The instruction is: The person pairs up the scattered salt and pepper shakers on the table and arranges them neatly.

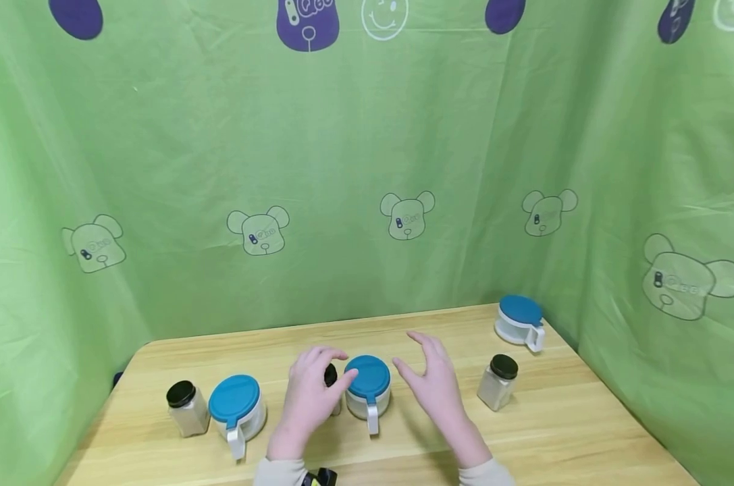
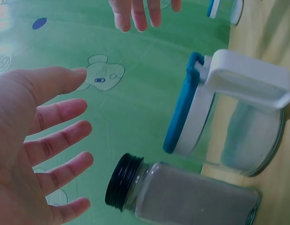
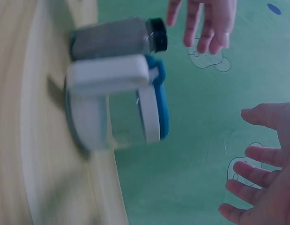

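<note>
My left hand (image 1: 308,395) hovers over the middle of the table, fingers spread and holding nothing. My right hand (image 1: 436,388) is likewise raised, fingers apart, to the right of it. Between them stands a glass seasoning jar (image 1: 369,378) with a blue lid and a white handle turned toward me. Beside that jar, a square glass bottle (image 2: 196,194) with a black screw cap is partly hidden behind my left hand in the head view. Both containers are upright, and the wrist views show the fingers apart from them.
On the left stand another blue-lidded jar (image 1: 236,399) and a black-capped bottle (image 1: 188,409). To the right are a black-capped bottle (image 1: 497,383) and, near the back corner, a third blue-lidded jar (image 1: 520,320). A green curtain (image 1: 342,148) surrounds the wooden table (image 1: 561,418).
</note>
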A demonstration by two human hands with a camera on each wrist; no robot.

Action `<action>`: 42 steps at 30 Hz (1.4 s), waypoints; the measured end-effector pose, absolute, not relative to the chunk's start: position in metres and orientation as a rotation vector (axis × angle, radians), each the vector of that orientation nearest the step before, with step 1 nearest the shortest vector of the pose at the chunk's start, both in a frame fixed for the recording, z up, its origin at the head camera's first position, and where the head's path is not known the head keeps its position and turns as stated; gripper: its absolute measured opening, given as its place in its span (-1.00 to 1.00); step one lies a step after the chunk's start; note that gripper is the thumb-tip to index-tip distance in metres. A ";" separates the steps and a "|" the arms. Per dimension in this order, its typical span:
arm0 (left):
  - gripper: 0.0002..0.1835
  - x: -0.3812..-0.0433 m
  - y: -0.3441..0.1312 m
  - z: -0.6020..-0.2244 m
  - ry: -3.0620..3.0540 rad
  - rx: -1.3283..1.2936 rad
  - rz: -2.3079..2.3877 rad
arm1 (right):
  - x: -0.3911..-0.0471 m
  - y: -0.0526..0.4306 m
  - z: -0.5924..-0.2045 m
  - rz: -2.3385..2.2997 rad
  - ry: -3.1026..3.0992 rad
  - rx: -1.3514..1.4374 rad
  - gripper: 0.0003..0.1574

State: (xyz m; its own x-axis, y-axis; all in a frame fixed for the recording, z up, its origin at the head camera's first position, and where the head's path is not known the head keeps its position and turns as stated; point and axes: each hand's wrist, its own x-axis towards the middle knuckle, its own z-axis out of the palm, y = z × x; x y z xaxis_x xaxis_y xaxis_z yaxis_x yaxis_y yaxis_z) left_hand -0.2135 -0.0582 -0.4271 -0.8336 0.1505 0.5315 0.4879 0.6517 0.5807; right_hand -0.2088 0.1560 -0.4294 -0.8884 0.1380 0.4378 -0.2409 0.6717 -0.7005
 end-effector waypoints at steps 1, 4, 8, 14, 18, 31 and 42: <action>-0.71 -0.213 -0.057 -0.427 -2.423 -0.503 -1.033 | -0.209 0.159 -0.430 1.083 -2.434 0.089 -0.30; -0.71 -0.212 -0.052 -0.428 -2.405 -0.525 -1.008 | -0.208 0.170 -0.432 1.019 -2.450 0.119 -0.30; -0.71 -0.210 -0.045 -0.429 -2.390 -0.546 -0.990 | -0.207 0.182 -0.434 0.931 -2.439 0.180 -0.30; -0.72 -0.209 -0.033 -0.431 -2.345 -0.604 -0.932 | -0.207 0.197 -0.434 0.804 -2.361 0.291 -0.30; -0.71 -0.207 -0.023 -0.434 -2.330 -0.649 -0.845 | -0.207 0.208 -0.431 0.714 -2.331 0.325 -0.30; -0.70 -0.201 -0.001 -0.440 -2.299 -0.736 -0.716 | -0.207 0.244 -0.420 0.635 -2.314 0.373 -0.30; -0.67 -0.195 0.022 -0.449 -2.261 -0.788 -0.614 | -0.209 0.274 -0.410 0.690 -2.340 0.340 -0.32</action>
State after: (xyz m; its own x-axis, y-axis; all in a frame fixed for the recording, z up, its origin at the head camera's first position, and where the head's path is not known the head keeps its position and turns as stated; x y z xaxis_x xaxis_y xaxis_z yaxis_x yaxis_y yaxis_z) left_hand -0.1955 0.0222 -0.4493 -0.6030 0.3660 0.7088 0.6744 0.7085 0.2078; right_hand -0.2090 0.2743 -0.4100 -0.7444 -0.0575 0.6652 -0.4092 0.8265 -0.3865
